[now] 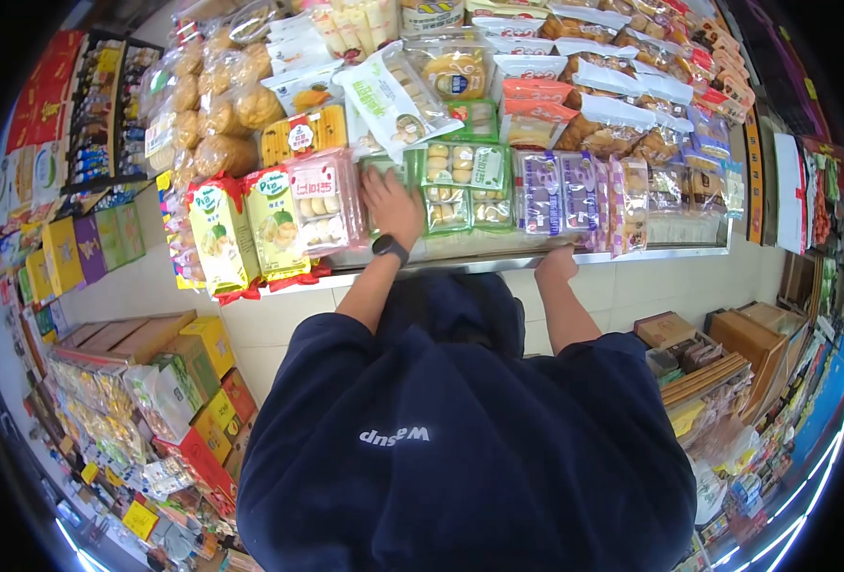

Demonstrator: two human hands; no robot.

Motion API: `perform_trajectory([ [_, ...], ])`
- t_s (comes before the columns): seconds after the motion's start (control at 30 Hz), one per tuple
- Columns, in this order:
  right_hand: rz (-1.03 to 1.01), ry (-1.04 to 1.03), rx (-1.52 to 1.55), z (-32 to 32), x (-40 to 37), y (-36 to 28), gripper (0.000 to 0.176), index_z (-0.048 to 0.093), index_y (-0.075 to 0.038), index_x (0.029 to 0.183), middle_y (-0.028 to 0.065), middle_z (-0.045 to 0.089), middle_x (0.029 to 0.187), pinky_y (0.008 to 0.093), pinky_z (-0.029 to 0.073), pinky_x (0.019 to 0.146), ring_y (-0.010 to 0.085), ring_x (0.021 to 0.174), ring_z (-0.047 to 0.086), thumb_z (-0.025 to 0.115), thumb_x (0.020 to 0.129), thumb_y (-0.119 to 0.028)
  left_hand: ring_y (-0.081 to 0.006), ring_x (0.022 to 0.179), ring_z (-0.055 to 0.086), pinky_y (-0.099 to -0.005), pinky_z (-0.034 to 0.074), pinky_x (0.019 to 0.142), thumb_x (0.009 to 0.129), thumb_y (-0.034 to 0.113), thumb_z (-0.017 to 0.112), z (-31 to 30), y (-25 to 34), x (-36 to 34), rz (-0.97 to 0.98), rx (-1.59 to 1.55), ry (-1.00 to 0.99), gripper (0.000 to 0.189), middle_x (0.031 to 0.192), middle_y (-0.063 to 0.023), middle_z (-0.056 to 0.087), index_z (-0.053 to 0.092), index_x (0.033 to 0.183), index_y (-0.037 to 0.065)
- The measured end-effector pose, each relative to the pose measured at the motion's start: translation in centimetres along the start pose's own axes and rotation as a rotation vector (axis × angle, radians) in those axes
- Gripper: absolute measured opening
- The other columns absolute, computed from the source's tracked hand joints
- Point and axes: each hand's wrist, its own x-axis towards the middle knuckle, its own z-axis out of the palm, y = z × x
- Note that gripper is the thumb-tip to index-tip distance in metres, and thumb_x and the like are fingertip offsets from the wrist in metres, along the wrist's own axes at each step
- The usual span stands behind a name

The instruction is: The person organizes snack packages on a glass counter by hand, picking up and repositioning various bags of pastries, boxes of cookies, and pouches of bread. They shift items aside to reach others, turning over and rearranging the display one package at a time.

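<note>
My left hand (393, 205), with a dark watch on its wrist, reaches over the display counter. Its outstretched fingers lie on a green-trimmed clear pack, partly hidden under the hand. Just right of it sit green boxes of round pastries (452, 165). On its left is a pink box of pastries (325, 202). A white bag of pastries (398, 98) lies tilted above the fingertips. My right hand (557, 266) rests at the counter's metal front edge (656, 255), below the purple packs (560, 195); its fingers cannot be made out.
Yellow-and-green bags (220, 238) stand at the counter's left front corner. Bagged bread rolls (222, 114) and brown pastry packs (608, 124) fill the back. Behind me, stacked boxes (207, 410) stand left and wooden crates (699, 372) right, with tiled floor (260, 329) between.
</note>
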Motion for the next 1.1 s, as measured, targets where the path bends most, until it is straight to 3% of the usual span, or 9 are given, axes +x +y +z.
perform_trajectory([
  [0.13, -0.068, 0.100, -0.170, 0.4, 1.7, 0.8, 0.060, 0.055, 0.013, 0.121, 0.0321, 0.063, 0.119, 0.0504, 0.056, 0.084, 0.0429, 0.104, 0.066, 0.062, 0.089, -0.037, -0.0492, 0.135, 0.035, -0.0590, 0.027, 0.115, 0.077, 0.013, 0.069, -3.5, 1.9, -1.4, 0.308, -0.287, -0.125, 0.054, 0.140, -0.0302, 0.042, 0.053, 0.125, -0.004],
  [0.17, -0.022, 0.027, -0.085, 0.3, 1.9, 0.8, 0.061, 0.054, 0.014, 0.123, 0.0324, 0.062, 0.120, 0.0501, 0.056, 0.086, 0.0431, 0.105, 0.066, 0.062, 0.089, -0.037, -0.0469, 0.133, 0.037, -0.0565, 0.030, 0.115, 0.071, 0.009, 0.070, -4.1, 3.2, -1.3, 0.398, -0.327, -0.166, 0.048, 0.136, -0.0276, 0.045, 0.058, 0.116, -0.002],
  [0.37, 0.002, 0.004, -0.008, 0.0, 0.4, 0.0, 0.063, 0.053, 0.015, 0.125, 0.0320, 0.062, 0.122, 0.0488, 0.056, 0.086, 0.0426, 0.105, 0.066, 0.063, 0.088, -0.035, -0.0426, 0.131, 0.045, -0.0550, 0.030, 0.115, 0.080, 0.009, 0.063, -2.0, 8.9, 4.1, 0.704, -0.070, -0.156, 0.027, 0.131, -0.0269, 0.053, 0.061, 0.105, 0.000],
  [0.47, -0.025, 0.010, -0.027, 0.5, 2.1, 1.0, 0.063, 0.053, 0.016, 0.125, 0.0315, 0.062, 0.122, 0.0485, 0.056, 0.085, 0.0421, 0.104, 0.066, 0.063, 0.089, -0.035, -0.0423, 0.128, 0.049, -0.0538, 0.030, 0.116, 0.083, 0.008, 0.058, 0.5, 8.8, 5.5, 0.655, 0.061, -0.156, 0.022, 0.129, -0.0272, 0.056, 0.062, 0.103, 0.001],
  [0.6, -0.017, -0.009, -0.009, 0.4, 2.4, 1.3, 0.064, 0.053, 0.017, 0.125, 0.0315, 0.062, 0.121, 0.0466, 0.055, 0.089, 0.0415, 0.105, 0.066, 0.062, 0.089, -0.035, -0.0379, 0.113, 0.056, -0.0496, 0.040, 0.105, 0.082, 0.009, 0.060, 0.0, 8.6, 6.3, 0.652, -0.013, -0.201, 0.020, 0.111, -0.0217, 0.059, 0.063, 0.101, 0.003],
  [0.7, -0.024, -0.014, -0.027, 0.6, 3.6, 1.8, 0.065, 0.053, 0.017, 0.124, 0.0322, 0.062, 0.121, 0.0473, 0.055, 0.089, 0.0422, 0.105, 0.066, 0.062, 0.089, -0.037, -0.0388, 0.114, 0.055, -0.0513, 0.043, 0.102, 0.075, 0.020, 0.073, -2.8, 9.0, 4.7, 0.522, 0.034, -0.469, 0.043, 0.116, -0.0205, 0.055, 0.059, 0.111, 0.003],
  [0.8, -0.004, 0.005, -0.003, 0.3, 1.5, 0.6, 0.066, 0.053, 0.017, 0.124, 0.0327, 0.062, 0.121, 0.0476, 0.054, 0.090, 0.0430, 0.106, 0.065, 0.062, 0.090, -0.039, -0.0391, 0.109, 0.057, -0.0513, 0.050, 0.093, 0.070, 0.031, 0.080, -6.2, 9.0, 1.7, 0.367, -0.001, -0.453, 0.059, 0.117, -0.0210, 0.054, 0.054, 0.115, 0.002],
  [0.9, 0.003, -0.005, -0.005, 0.3, 2.3, 1.1, 0.066, 0.053, 0.017, 0.124, 0.0324, 0.061, 0.123, 0.0480, 0.055, 0.089, 0.0431, 0.106, 0.065, 0.062, 0.090, -0.040, -0.0369, 0.102, 0.060, -0.0466, 0.056, 0.078, 0.070, 0.032, 0.080, -7.7, 7.2, 0.2, 0.108, 0.040, -0.508, 0.058, 0.111, -0.0200, 0.052, 0.051, 0.110, 0.002],
  [1.1, 0.000, -0.023, -0.008, 0.2, 1.8, 0.9, 0.066, 0.051, 0.016, 0.126, 0.0307, 0.061, 0.124, 0.0487, 0.056, 0.085, 0.0416, 0.105, 0.065, 0.063, 0.090, -0.038, -0.0406, 0.095, 0.062, -0.0440, 0.058, 0.074, 0.076, 0.039, 0.076, -8.0, 1.8, 1.1, -0.100, 0.231, -0.385, 0.061, 0.109, -0.0239, 0.050, 0.047, 0.111, -0.002],
])
